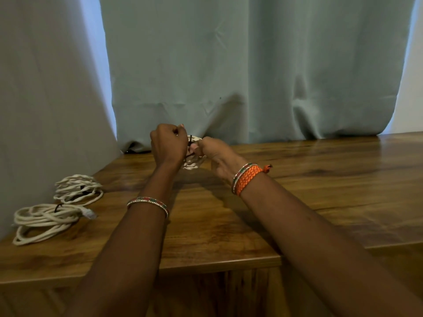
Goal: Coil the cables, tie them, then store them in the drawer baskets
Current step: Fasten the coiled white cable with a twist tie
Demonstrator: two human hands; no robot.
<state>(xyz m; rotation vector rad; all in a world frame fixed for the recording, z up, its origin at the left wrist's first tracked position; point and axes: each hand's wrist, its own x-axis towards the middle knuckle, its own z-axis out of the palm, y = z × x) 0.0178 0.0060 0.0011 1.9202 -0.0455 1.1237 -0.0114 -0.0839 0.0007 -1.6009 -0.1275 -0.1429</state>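
A coiled white cable [193,163] is held up over the wooden table [297,191], mostly hidden between my hands. A thin black tie [190,143] wraps around it. My left hand [168,145] is closed on the upper part of the coil and the tie. My right hand [215,154] pinches the tie's other end against the coil. Two more white cable coils lie on the table's left side: a nearer one [45,219] with a black tie and a clear plug, and a farther one [77,188].
Grey-green curtains [251,76] hang right behind the table's back edge. The table's front edge [217,263] runs below my forearms, with a lower wooden surface beneath it. Bangles circle both wrists, and an orange braided band is on the right one.
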